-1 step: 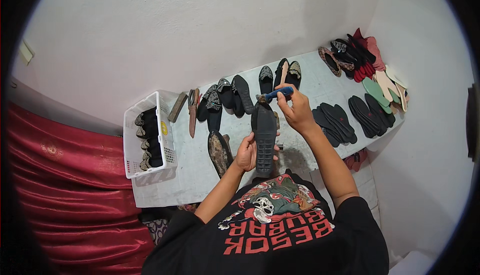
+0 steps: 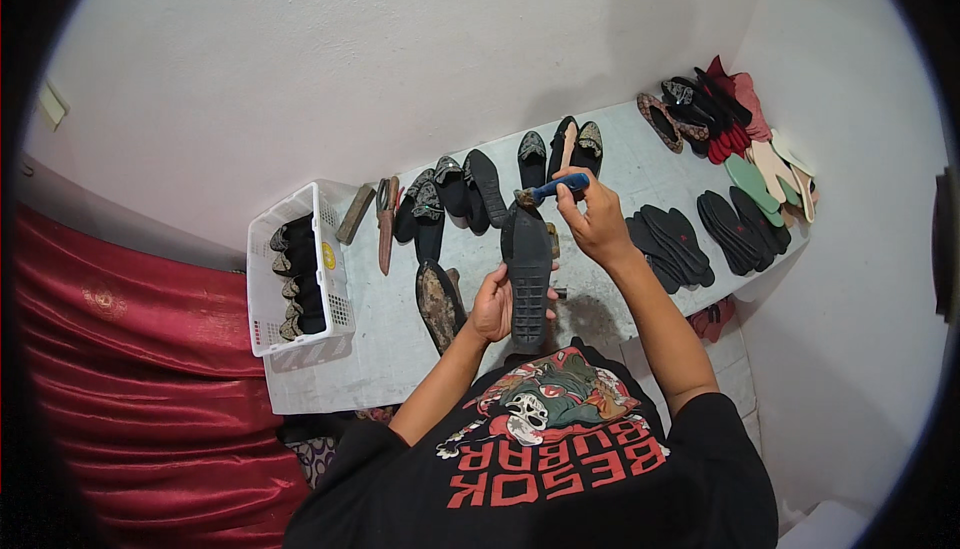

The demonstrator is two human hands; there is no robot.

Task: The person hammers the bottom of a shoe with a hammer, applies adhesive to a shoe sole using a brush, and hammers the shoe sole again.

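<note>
A black shoe (image 2: 526,269) is gripped in my left hand (image 2: 493,304), its ridged sole turned up and its toe pointing away from me. The fingers wrap round it near the heel. My right hand (image 2: 597,224) is closed on the blue handle of a small brush (image 2: 555,187). The brush's stained tip meets the toe end of the sole. Left of the shoe lies a worn, blotchy shoe last (image 2: 438,304) on the table.
The pale table (image 2: 375,349) runs along the wall. A white plastic basket (image 2: 340,314) with several patterned shoes stands at its left. Scissors (image 2: 385,239) and a grey block (image 2: 355,214) lie beside it. Finished-looking flats (image 2: 532,154) line the back; black soles (image 2: 675,239) lie right.
</note>
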